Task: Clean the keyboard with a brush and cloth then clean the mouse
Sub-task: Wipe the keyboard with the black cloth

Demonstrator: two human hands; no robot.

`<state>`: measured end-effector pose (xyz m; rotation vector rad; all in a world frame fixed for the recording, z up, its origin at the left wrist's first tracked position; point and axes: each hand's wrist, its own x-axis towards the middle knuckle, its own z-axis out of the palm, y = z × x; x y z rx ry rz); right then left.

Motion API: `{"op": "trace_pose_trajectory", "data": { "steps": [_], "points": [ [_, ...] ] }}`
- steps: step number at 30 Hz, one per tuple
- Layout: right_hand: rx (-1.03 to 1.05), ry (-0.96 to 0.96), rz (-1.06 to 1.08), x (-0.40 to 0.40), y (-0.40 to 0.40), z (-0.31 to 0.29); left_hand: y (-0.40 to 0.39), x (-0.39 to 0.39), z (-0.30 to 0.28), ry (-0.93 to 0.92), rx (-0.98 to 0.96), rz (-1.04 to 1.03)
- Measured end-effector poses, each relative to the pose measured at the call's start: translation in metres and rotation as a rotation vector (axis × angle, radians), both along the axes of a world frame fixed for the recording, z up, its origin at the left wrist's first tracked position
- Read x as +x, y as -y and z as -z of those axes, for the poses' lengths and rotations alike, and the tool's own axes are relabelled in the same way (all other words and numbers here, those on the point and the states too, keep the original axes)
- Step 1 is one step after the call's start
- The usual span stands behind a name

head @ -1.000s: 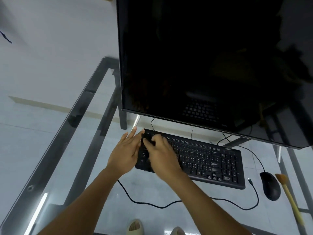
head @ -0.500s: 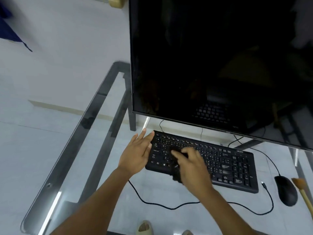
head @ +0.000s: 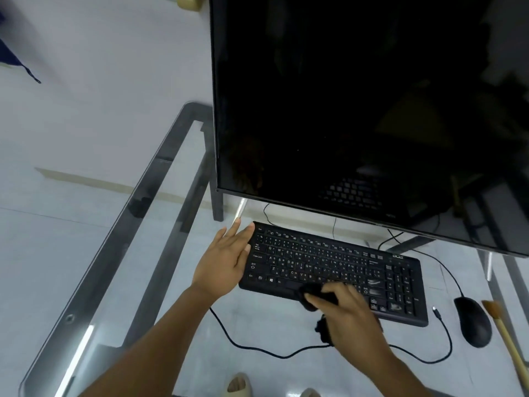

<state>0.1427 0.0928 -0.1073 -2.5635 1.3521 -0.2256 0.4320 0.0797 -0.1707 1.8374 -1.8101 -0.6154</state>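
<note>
Keyboard point(head: 332, 270): black plastic, flat and rectangular, low matte keys with pale legends, lying on the glass desk point(head: 120, 253) below the monitor and under both hands.

Nearest the camera, the right hand point(head: 347, 313) clenches a dark cloth point(head: 313, 295), bunched soft and limp, and presses it on the keyboard's front edge by the bottom key row. A loose tail of the cloth hangs below the palm, off the keyboard. Judged purpose: the wad gives a firm pad for wiping along the rows. The hand is slightly blurred.

To the left of it, the left hand point(head: 226, 259) lies released, fingers straight, flat against the keyboard's left end. This most likely braces the light board so that it does not slide on the smooth glass.

Right of the right hand, apart from the keyboard, sits the mouse point(head: 472, 320), black, rounded, smooth, untouched. Just beyond it lies the brush point(head: 503, 330), pale wooden handle, tan bristles, set aside within reach.

A thin black cable point(head: 257, 349) loops across the glass in front of the keyboard.

Farthest, the monitor point(head: 357, 110), dark, glossy, reflecting the keys.
</note>
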Motion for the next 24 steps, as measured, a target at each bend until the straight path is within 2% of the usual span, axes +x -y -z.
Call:
{"op": "trace_pose_trajectory", "data": {
  "steps": [3, 6, 8, 11, 13, 14, 18, 19, 20, 23, 24],
  "points": [
    [-0.037, 0.101, -0.067, 0.051, -0.011, 0.012, -0.001, 0.000, -0.005, -0.010, -0.041, 0.013],
    [-0.033, 0.112, -0.157, 0.090, -0.010, 0.012, 0.000, 0.001, -0.003, -0.008, -0.053, 0.024],
    [-0.035, 0.120, -0.033, 0.077, 0.008, 0.011, -0.001, 0.001, -0.004, 0.002, -0.054, 0.009],
    [-0.079, 0.011, 0.270, 0.034, 0.038, 0.019, -0.001, 0.000, -0.003, 0.034, -0.022, 0.009],
    [-0.027, 0.138, 0.406, 0.039, 0.042, 0.023, -0.001, -0.001, 0.000, 0.050, -0.014, 0.008],
    [0.017, 0.207, 0.404, 0.054, 0.039, 0.022, -0.001, -0.001, 0.000, 0.055, -0.019, 0.008],
    [-0.045, 0.114, -0.001, 0.122, 0.028, 0.005, -0.002, -0.003, -0.003, 0.055, -0.067, 0.028],
    [-0.056, 0.176, -0.041, 0.123, 0.036, 0.005, -0.001, -0.003, -0.004, 0.058, -0.072, 0.034],
    [-0.044, 0.177, -0.026, 0.119, 0.051, 0.004, -0.001, -0.003, -0.004, 0.066, -0.067, 0.037],
    [-0.038, 0.127, 0.293, 0.109, 0.081, 0.001, -0.001, -0.002, -0.003, 0.103, -0.061, 0.032],
    [-0.008, 0.167, 0.322, 0.117, 0.076, -0.003, -0.002, -0.003, -0.003, 0.110, -0.064, 0.033]
  ]
}}
